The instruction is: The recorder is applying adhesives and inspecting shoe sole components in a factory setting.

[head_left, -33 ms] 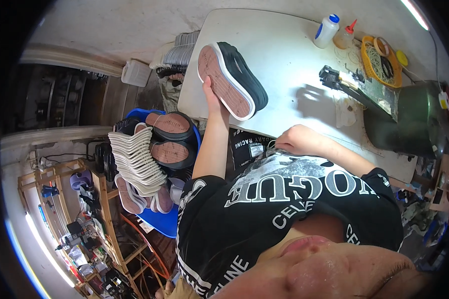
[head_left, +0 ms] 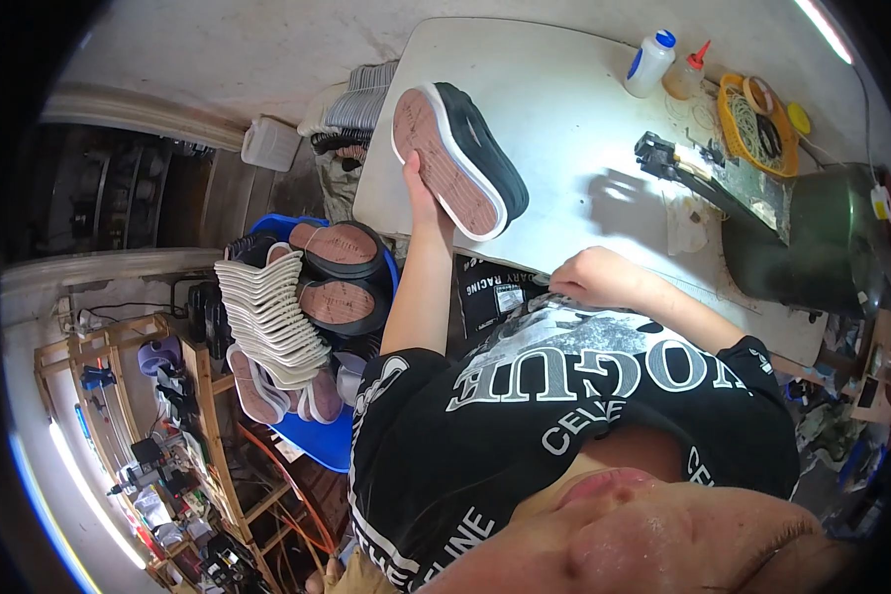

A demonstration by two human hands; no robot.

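My left hand [head_left: 423,194] is closed round a stack of shoe soles [head_left: 447,163], held tilted over the left part of the white table [head_left: 564,129]. The sole on the near face has a reddish-brown surface with a white rim; black soles lie behind it. The thumb presses on the brown face, and the other fingers are hidden behind the stack. My right hand [head_left: 586,277] is curled closed at the table's front edge, close to my shirt. Whatever its fingers may hold is hidden.
A blue bin [head_left: 312,436] at the left holds several soles [head_left: 339,303] and a row of white ones [head_left: 272,322]. On the table's right stand a clamp-like black tool [head_left: 678,163], two bottles [head_left: 650,64] and a yellow basket [head_left: 752,129]. A dark green drum [head_left: 807,233] sits beyond.
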